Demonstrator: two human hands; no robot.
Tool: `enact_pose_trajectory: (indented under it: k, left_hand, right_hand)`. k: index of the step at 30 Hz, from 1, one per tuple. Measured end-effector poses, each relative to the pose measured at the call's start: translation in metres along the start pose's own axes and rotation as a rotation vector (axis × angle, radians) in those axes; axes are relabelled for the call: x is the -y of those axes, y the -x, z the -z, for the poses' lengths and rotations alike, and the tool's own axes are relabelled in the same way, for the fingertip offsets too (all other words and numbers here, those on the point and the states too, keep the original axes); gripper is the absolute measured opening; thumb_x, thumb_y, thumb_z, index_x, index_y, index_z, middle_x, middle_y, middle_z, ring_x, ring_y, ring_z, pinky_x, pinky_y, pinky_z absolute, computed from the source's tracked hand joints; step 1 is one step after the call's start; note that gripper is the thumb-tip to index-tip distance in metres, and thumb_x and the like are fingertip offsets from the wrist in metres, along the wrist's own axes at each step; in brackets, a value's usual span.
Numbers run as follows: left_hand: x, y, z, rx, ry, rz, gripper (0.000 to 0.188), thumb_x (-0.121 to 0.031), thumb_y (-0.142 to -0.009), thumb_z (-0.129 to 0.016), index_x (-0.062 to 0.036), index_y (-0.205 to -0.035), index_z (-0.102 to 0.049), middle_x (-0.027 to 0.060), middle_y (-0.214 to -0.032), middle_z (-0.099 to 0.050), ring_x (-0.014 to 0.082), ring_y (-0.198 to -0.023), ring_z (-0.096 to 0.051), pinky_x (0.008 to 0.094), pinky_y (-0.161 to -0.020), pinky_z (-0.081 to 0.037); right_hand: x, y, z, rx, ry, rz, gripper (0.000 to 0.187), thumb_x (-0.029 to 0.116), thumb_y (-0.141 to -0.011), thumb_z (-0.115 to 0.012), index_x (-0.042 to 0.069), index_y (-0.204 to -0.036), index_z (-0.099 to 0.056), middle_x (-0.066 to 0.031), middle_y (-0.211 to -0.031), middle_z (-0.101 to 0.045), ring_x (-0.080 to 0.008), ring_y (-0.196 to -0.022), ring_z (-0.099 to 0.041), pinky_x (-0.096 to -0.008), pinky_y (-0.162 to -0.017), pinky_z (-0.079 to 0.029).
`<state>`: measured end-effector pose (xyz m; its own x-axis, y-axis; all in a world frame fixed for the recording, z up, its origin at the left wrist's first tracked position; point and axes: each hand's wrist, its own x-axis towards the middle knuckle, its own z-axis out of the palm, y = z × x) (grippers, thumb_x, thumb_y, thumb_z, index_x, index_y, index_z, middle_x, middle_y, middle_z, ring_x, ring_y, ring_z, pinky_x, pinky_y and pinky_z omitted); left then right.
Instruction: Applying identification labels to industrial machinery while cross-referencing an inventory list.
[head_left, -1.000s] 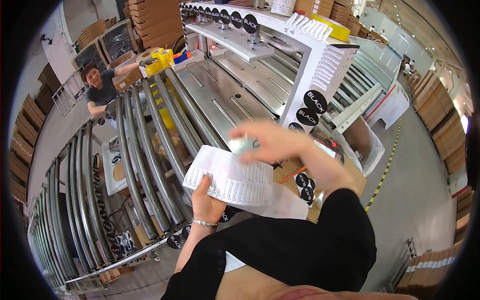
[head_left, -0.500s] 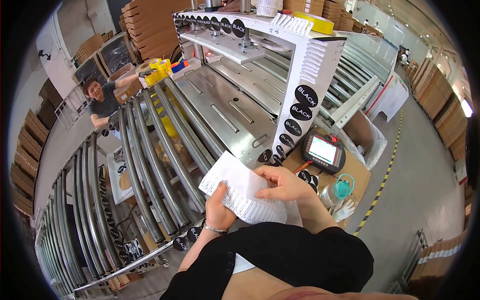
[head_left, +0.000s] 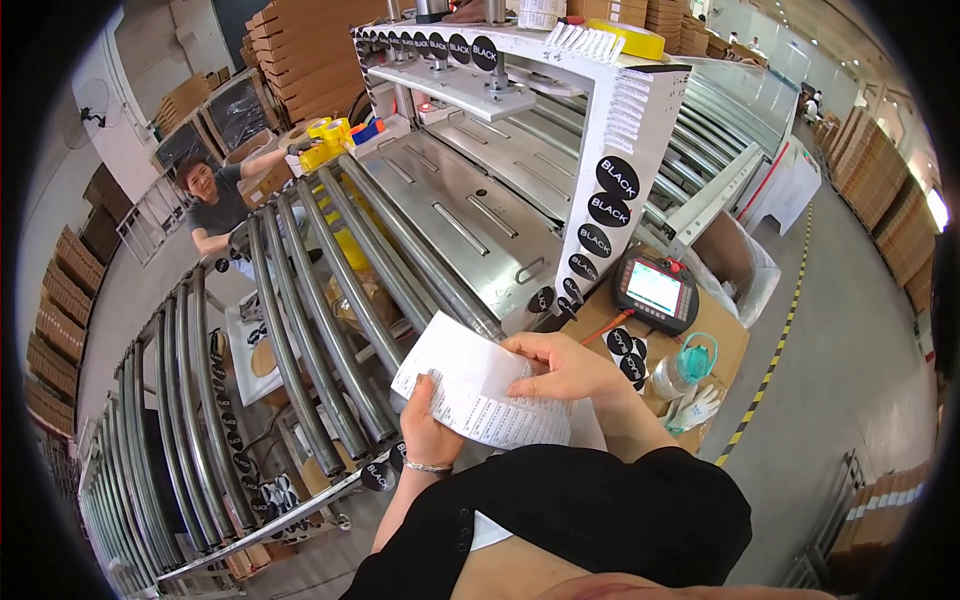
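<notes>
White sheets of printed labels (head_left: 470, 375) are held close in front of my chest, bent along their lower part. My left hand (head_left: 428, 430) grips their left edge, thumb on top and fingers out of sight underneath. From the right, my right hand (head_left: 562, 366) pinches the sheets, its thumb lying across the printed side. A bracelet circles my left wrist. The sheets hang over the near end of the steel rollers (head_left: 385, 330). Just right of my right hand lie black round stickers (head_left: 626, 350) on a cardboard-topped stand.
A handheld control panel (head_left: 655, 290) with a lit screen, a bottle with a teal lid (head_left: 688, 368) and white gloves (head_left: 693, 405) sit to the right. A white machine frame (head_left: 605, 190) rises ahead. Across the rollers, a co-worker (head_left: 218, 200) reaches toward yellow tape rolls (head_left: 325, 142).
The view has shifted slightly. My hands still hold the label sheets, which have tilted a little, and my left hand has moved slightly left.
</notes>
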<state>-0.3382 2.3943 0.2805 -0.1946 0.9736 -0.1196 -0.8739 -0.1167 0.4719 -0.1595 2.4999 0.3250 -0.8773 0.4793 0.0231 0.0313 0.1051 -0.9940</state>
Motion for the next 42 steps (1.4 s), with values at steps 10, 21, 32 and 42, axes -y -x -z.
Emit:
enact_pose_trajectory:
  k: [10,21,32,42]
  left_hand:
    - [-0.055,0.023,0.022,0.044,0.027,-0.244,0.039,-0.013,-0.087,-0.040,0.0038,-0.122,-0.039,0.0147,-0.120,-0.049,0.0286,-0.113,-0.046,0.0417,-0.097,-0.035]
    - [-0.100,0.039,0.035,-0.010,0.105,-0.478,0.036,-0.012,-0.088,-0.039,0.0000,-0.123,-0.040,0.0130,-0.120,-0.050,0.0268,-0.111,-0.048,0.0420,-0.097,-0.035]
    - [-0.121,0.032,0.050,0.032,0.089,-0.570,0.036,0.001,-0.083,-0.038,0.0011,-0.118,-0.043,0.0140,-0.116,-0.052,0.0273,-0.109,-0.050,0.0430,-0.094,-0.039]
    - [-0.094,0.021,0.051,0.007,-0.020,-0.371,0.035,0.005,-0.081,-0.041,0.0010,-0.115,-0.046,0.0128,-0.112,-0.055,0.0255,-0.105,-0.053,0.0396,-0.091,-0.042]
  right_hand:
    - [0.011,-0.004,-0.025,-0.036,-0.009,-0.023,0.037,0.003,-0.074,-0.062,-0.002,-0.109,-0.052,-0.0042,-0.094,-0.059,-0.0083,-0.086,-0.054,-0.0234,-0.075,-0.044]
    - [-0.008,-0.034,-0.035,0.052,-0.076,-0.091,0.032,0.003,-0.078,-0.058,-0.003,-0.109,-0.050,-0.0055,-0.096,-0.059,-0.0088,-0.085,-0.056,-0.0236,-0.076,-0.044]
    - [-0.032,-0.038,-0.027,0.094,-0.101,-0.212,0.021,0.003,-0.078,-0.057,-0.003,-0.098,-0.055,-0.0030,-0.088,-0.060,-0.0076,-0.078,-0.056,-0.0227,-0.072,-0.044]
    - [-0.022,-0.029,-0.043,0.031,-0.092,-0.179,0.018,0.003,-0.079,-0.055,-0.002,-0.095,-0.055,-0.0005,-0.084,-0.059,-0.0052,-0.075,-0.053,-0.0201,-0.069,-0.042]
